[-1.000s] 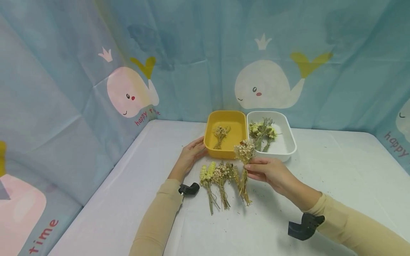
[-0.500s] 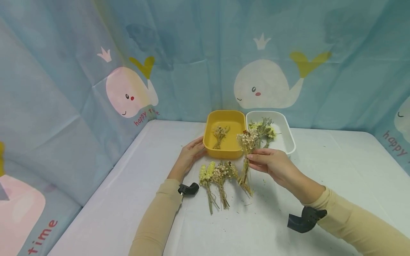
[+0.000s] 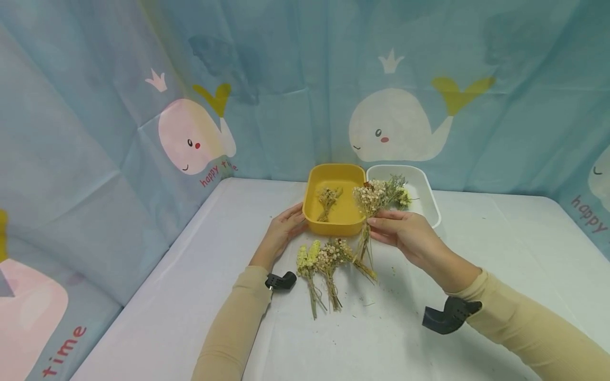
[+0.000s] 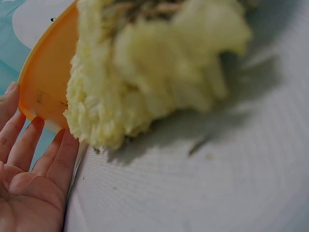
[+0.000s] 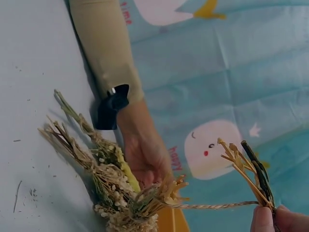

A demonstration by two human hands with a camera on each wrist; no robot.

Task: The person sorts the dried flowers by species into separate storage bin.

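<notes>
My right hand (image 3: 414,241) pinches a bunch of dried flowers (image 3: 371,197) by its stems, cream blooms up, over the front edge where the two bins meet. In the right wrist view, a strand of twine (image 5: 217,206) stretches from the pinched stems (image 5: 260,176) toward the bunches on the table. Fairly straight fingers of my left hand (image 3: 281,233) touch the left side of the yellow bin (image 3: 333,229). One small dried bunch (image 3: 327,201) lies inside that bin. Beside it, the white bin (image 3: 425,198) contains yellow and grey-green flowers (image 3: 404,198), partly hidden behind the held bunch.
In front of the yellow bin lie a yellow-flowered bunch (image 3: 308,264), a cream-flowered bunch (image 3: 329,264) and a third bunch (image 3: 359,267) slanting right. Small plant crumbs dot the white table (image 3: 381,338). A blue whale-print cloth (image 3: 286,121) hangs behind and to the sides.
My right hand has lifted the cream bunch up and away from me, from above the table bunches to the bins' front edge. The bunch slanting right is more exposed. My left hand stays put.
</notes>
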